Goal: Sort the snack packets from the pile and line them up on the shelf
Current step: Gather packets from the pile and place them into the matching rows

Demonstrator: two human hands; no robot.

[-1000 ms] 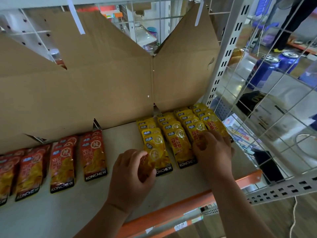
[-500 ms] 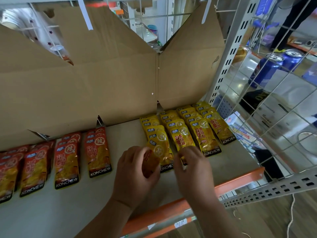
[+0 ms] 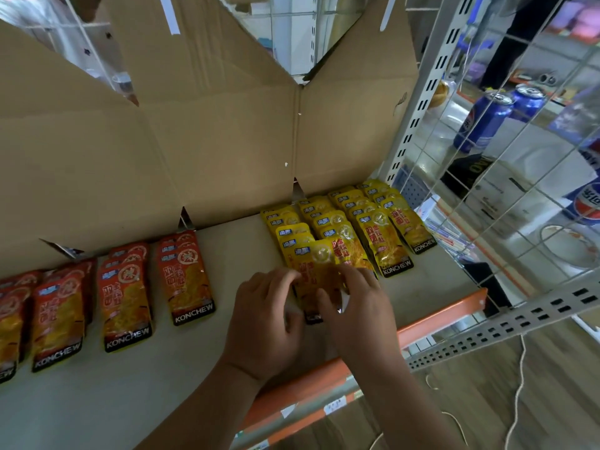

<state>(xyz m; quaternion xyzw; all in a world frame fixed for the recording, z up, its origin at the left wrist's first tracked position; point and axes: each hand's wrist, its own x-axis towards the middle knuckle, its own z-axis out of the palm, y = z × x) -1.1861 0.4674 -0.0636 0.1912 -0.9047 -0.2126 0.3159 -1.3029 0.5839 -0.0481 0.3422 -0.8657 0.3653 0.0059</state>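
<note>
A beige shelf backed by cardboard carries red packets in rows at left and yellow rows at right; at the front of the leftmost yellow row, left hand and right hand both pinch one yellow packet

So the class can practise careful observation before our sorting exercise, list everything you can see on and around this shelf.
yellow packets: many, yellow, four overlapping columns, right back
front yellow packet: one, yellow, under both hands
red packets: many, red-orange, four columns at left
cardboard: one, brown, behind packets
shelf: one, pale board
front rail: one, orange, shelf edge
cans: two, blue, upper right background
left hand: grips packet's left side
right hand: grips its right side
</note>
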